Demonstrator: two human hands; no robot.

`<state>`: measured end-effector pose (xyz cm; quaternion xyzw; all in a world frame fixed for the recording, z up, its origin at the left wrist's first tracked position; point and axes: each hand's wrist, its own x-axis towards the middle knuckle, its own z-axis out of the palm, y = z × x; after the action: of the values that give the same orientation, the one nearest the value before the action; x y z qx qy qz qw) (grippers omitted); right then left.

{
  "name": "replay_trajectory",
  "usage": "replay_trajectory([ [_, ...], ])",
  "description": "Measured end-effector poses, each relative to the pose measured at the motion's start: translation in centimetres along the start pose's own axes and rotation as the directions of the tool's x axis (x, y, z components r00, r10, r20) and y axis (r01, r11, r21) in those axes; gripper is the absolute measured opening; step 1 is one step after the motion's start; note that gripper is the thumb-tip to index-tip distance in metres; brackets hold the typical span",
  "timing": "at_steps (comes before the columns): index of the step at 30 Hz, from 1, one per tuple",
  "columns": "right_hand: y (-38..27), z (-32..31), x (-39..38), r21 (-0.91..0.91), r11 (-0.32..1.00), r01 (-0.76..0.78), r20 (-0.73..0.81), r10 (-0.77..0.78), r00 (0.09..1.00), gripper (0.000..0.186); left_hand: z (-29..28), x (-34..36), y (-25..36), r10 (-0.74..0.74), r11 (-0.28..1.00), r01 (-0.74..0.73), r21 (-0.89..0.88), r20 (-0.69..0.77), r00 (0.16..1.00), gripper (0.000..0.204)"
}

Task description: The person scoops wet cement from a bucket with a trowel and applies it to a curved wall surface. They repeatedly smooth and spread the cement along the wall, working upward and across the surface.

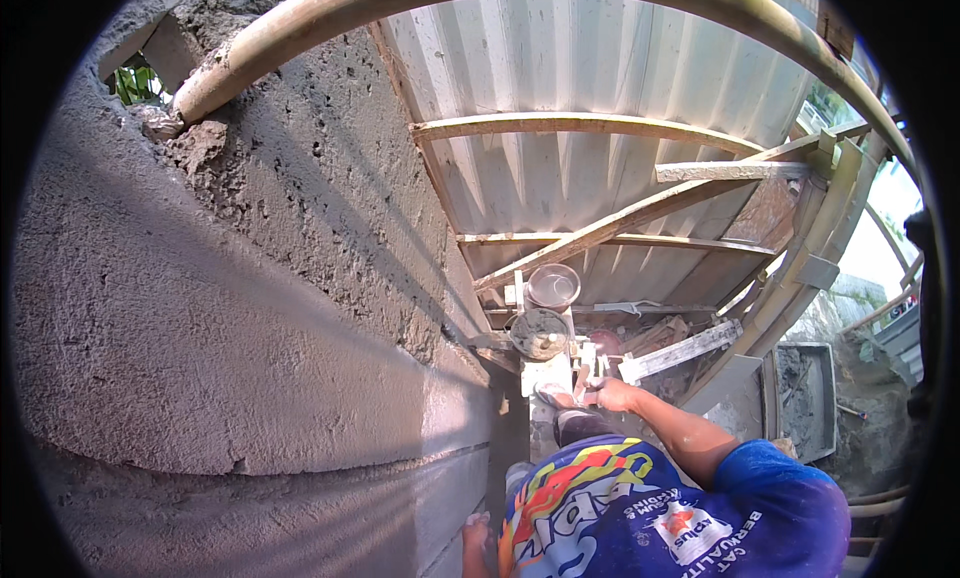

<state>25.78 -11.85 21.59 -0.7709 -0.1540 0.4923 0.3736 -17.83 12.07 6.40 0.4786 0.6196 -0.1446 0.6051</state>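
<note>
My right arm stretches forward, and my right hand [605, 394] is closed round a narrow brown tool [581, 381] whose kind is too small to tell. It is low over a pale, mortar-stained plank [541, 378]. Just beyond sits a round bucket [540, 334] of grey wet mortar, with a paler round tub [553, 286] behind it. My left hand [478, 530] hangs low at the lower edge, beside the rough plastered wall [250, 368]. Its fingers are small and partly hidden, so their grip does not show.
Corrugated metal sheeting [600, 68] on wooden battens stands ahead. A bent bamboo pole [350, 23] arches overhead, and bamboo posts [800, 278] rise at right. A white-stained board [685, 351] lies beyond my right hand. A rectangular mortar trough [825, 403] rests on the ground at right.
</note>
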Motion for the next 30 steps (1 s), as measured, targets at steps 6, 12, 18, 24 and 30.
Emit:
replay_trajectory([
  [6,6.3,1.8,5.6,-0.367,0.916,-0.161,0.137,0.224,0.965,0.081,7.2,2.1,4.1,0.113,0.985,-0.136,0.104,0.202,0.973,0.074],
  [12,8.2,-5.3,13.9,-0.147,0.931,-0.334,0.122,0.352,0.928,0.09,12.7,3.4,9.4,0.025,0.994,-0.047,0.1,0.215,0.976,0.079],
  [18,10.6,-10.3,19.2,-0.021,0.897,-0.442,0.218,0.435,0.873,0.087,17.3,3.0,15.7,-0.048,0.849,-0.083,0.522,0.231,0.972,0.08],
  [24,12.6,-12.4,24.7,-0.231,0.891,-0.392,0.194,0.437,0.878,0.081,20.0,2.9,21.8,0.029,0.83,-0.156,0.536,0.239,0.971,0.081],
  [30,12.5,-11.7,27.7,-0.374,0.863,-0.34,0.228,0.44,0.868,0.07,19.1,3.7,26.0,-0.032,0.838,-0.155,0.523,0.33,0.943,0.075],
])
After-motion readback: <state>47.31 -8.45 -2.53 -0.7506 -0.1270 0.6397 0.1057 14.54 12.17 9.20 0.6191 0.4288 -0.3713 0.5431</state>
